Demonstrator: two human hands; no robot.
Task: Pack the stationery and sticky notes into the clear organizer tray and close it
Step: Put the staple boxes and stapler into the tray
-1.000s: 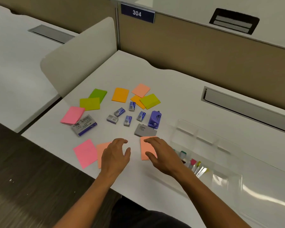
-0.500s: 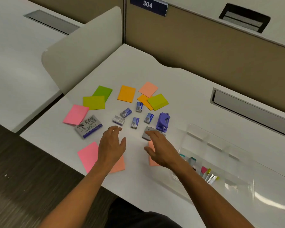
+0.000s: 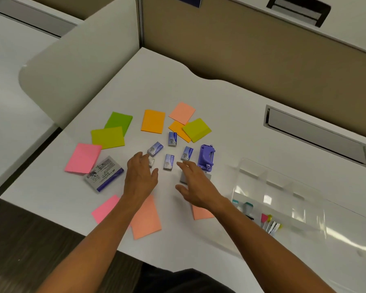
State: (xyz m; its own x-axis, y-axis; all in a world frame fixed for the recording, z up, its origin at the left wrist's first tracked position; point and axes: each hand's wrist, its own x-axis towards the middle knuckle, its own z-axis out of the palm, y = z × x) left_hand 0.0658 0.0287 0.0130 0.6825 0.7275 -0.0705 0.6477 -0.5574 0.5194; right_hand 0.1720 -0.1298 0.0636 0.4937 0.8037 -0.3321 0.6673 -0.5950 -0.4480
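Tabletop [image 3: 230,115]: white, lying under everything, its far edge wavy where it is meeting the back wall.
Divider [image 3: 76,66]: pale, round-cornered, standing upright along the tabletop's left edge.
Partition [image 3: 251,47]: tan, rising behind the tabletop.
Grommet [image 3: 317,136]: grey rectangular slot, sitting recessed in the tabletop at the right.
Sign [image 3: 188,1]: dark blue, showing only partly at the top edge.
Vent [image 3: 298,10]: dark slot, sitting high on the white band above the partition.
Neighbouring desk [image 3: 13,85]: white, lying beyond the divider at the left.
Floor [image 3: 30,240]: dark wood-grain, showing below the tabletop's near edge.
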